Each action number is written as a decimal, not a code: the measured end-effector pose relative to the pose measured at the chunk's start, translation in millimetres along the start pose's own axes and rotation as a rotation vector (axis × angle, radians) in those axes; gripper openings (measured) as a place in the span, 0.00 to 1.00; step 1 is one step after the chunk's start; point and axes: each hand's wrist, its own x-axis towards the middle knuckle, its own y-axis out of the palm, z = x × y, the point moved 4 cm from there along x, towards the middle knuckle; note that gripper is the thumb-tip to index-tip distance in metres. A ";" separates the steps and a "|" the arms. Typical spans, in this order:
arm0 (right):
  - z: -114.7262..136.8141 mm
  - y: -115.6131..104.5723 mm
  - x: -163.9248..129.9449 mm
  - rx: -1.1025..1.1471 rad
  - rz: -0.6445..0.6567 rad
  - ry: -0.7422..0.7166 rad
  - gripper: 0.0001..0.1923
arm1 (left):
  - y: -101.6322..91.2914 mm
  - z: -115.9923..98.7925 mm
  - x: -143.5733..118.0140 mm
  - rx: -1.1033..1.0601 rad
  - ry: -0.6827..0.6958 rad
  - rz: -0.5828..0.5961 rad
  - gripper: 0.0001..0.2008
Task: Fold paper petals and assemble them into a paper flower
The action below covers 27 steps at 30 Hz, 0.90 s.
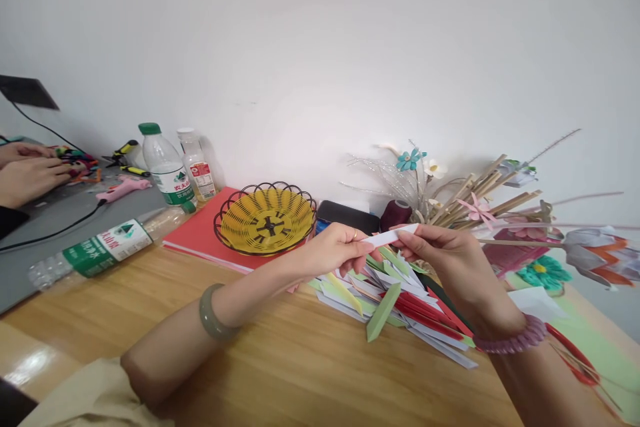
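My left hand (334,248) and my right hand (444,255) pinch the two ends of a narrow white folded paper strip (391,235) and hold it level above the wooden table (280,360). A grey-green bangle sits on my left wrist, a pink bead bracelet on my right. Directly below the strip lies a pile of folded paper pieces (400,300) in green, red, white and yellow. My hands touch only the strip.
A yellow wire basket (265,217) rests on a red sheet. One water bottle (167,167) stands at the back left; another lies on its side. Paper flowers and sticks (480,203) crowd the right. Another person's hands (27,173) work at far left beside a pink glue gun.
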 end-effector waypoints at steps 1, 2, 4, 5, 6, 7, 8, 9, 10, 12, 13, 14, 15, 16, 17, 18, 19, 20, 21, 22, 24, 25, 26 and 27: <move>-3.1 0.0 0.2 0.037 0.005 0.026 0.15 | -0.3 -1.9 -2.2 0.020 0.005 -0.016 0.12; -6.1 0.7 -0.1 0.060 0.014 0.049 0.15 | -0.9 -2.6 -5.0 0.037 -0.003 -0.032 0.12; -12.5 4.3 -2.9 0.068 0.041 0.091 0.15 | -2.1 0.6 -11.7 0.058 -0.053 -0.031 0.12; -16.6 7.3 -5.9 0.065 0.063 0.118 0.15 | -2.2 5.2 -15.6 0.056 -0.091 -0.004 0.12; -21.2 10.9 -10.3 0.059 0.088 0.147 0.14 | -2.2 11.7 -20.0 0.048 -0.129 0.028 0.13; -26.4 15.1 -16.3 0.051 0.117 0.176 0.13 | -1.5 19.6 -24.7 0.029 -0.157 0.070 0.15; -32.3 19.9 -23.8 0.035 0.153 0.206 0.13 | 0.0 28.6 -29.7 0.003 -0.178 0.117 0.17; -38.4 24.7 -32.5 0.022 0.183 0.231 0.12 | 0.6 38.5 -34.7 -0.009 -0.193 0.117 0.17; -45.2 30.0 -42.3 -0.005 0.233 0.264 0.11 | 2.0 48.9 -39.7 0.003 -0.213 0.115 0.16; -59.2 39.5 -62.6 -0.159 0.364 0.310 0.09 | 4.8 67.9 -49.2 0.165 -0.250 0.059 0.13; -64.8 42.0 -71.1 -0.252 0.407 0.300 0.09 | 6.7 74.4 -53.3 0.279 -0.253 0.027 0.12; -69.5 42.2 -77.7 -0.350 0.422 0.285 0.09 | 10.1 79.4 -57.0 0.364 -0.264 0.031 0.12; -72.9 41.0 -82.2 -0.439 0.427 0.260 0.09 | 12.8 83.2 -60.2 0.443 -0.294 0.032 0.10; -75.6 38.6 -84.9 -0.497 0.432 0.252 0.09 | 15.2 84.9 -62.6 0.512 -0.313 0.047 0.10; -77.0 35.2 -85.7 -0.531 0.431 0.246 0.10 | 16.8 84.8 -64.2 0.565 -0.324 0.070 0.09; -76.9 30.8 -84.5 -0.555 0.421 0.235 0.11 | 17.4 83.2 -64.8 0.606 -0.321 0.096 0.10; -75.4 26.0 -81.9 -0.574 0.400 0.218 0.13 | 16.8 80.1 -64.6 0.638 -0.302 0.118 0.11; -72.5 21.0 -78.1 -0.600 0.367 0.190 0.14 | 14.6 75.8 -63.4 0.663 -0.271 0.121 0.12; -68.5 16.8 -73.7 -0.635 0.327 0.149 0.15 | 11.1 70.8 -61.5 0.676 -0.234 0.111 0.14; -64.0 13.9 -69.1 -0.675 0.288 0.098 0.15 | 5.6 64.9 -58.8 0.699 -0.194 0.059 0.14; -55.2 14.5 -61.0 -0.765 0.238 -0.024 0.14 | -7.2 52.2 -51.8 0.668 -0.106 -0.103 0.12; -52.1 17.9 -57.7 -0.809 0.226 -0.084 0.14 | -12.1 46.8 -47.8 0.602 -0.071 -0.157 0.12; -50.2 23.2 -54.7 -0.852 0.221 -0.136 0.13 | -15.5 42.4 -43.3 0.525 -0.049 -0.182 0.12; -49.7 29.3 -51.8 -0.890 0.216 -0.171 0.12 | -17.8 38.7 -38.6 0.440 -0.033 -0.198 0.13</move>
